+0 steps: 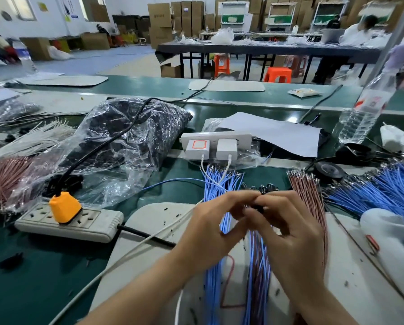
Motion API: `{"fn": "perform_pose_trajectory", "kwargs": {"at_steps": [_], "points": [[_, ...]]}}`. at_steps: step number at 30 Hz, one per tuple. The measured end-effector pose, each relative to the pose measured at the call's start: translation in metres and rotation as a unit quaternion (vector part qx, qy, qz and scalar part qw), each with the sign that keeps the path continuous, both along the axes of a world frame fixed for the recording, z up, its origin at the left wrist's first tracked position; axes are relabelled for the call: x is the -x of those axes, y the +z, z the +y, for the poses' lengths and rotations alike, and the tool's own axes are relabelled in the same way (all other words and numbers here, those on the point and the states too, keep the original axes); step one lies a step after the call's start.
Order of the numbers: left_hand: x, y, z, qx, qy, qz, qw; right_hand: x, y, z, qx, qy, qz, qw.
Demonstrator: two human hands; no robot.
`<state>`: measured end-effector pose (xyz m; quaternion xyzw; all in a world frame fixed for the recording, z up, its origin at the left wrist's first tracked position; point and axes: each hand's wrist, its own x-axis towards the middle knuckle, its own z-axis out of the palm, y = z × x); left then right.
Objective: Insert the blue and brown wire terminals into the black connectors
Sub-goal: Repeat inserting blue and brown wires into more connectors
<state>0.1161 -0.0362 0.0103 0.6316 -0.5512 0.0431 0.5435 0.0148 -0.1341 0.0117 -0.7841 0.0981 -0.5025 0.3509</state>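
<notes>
Green table [32,277] w/ a pale, scuffed mat [149,219] is carrying the work. Left hand [210,233] & right hand [290,235] are meeting fingertip to fingertip above the mat, fingers curled tight, both pinching a small black connector [258,208]. Thin blue & brown wires [258,266] are trailing from it under the palms. Loose blue wires [214,289] are lying straight just left, brown wires [311,202] fanning out right. More black connectors [264,187] are sitting just beyond the fingertips. Farther back: grey power strip [67,224] w/ orange plug [65,207], then a crinkled clear plastic bag [130,141].

wires [211,289] on mat [154,214], power strip [97,221] left of it, plastic bag [126,141] behind, bottle [363,109] far right
</notes>
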Motion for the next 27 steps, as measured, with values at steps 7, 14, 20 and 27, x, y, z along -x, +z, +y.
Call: {"fn": "perform_pose_trajectory", "kwargs": {"at_steps": [7, 14, 20, 27], "points": [[-0.002, -0.006, -0.001, 0.008, -0.041, 0.132, 0.990, 0.001, -0.002, -0.001, 0.031, 0.013, 0.011, 0.999], [-0.003, -0.008, -0.001, 0.027, -0.031, 0.140, 0.989, -0.001, -0.004, -0.004, 0.024, 0.039, 0.011, 0.999], [-0.003, -0.011, -0.003, 0.016, -0.029, 0.109, 0.994, 0.000, -0.006, -0.005, 0.039, 0.023, 0.006, 0.999], [-0.008, -0.018, -0.004, 0.017, 0.037, 0.064, 0.997, -0.002, -0.007, -0.004, 0.052, 0.028, 0.007, 0.998]]}}
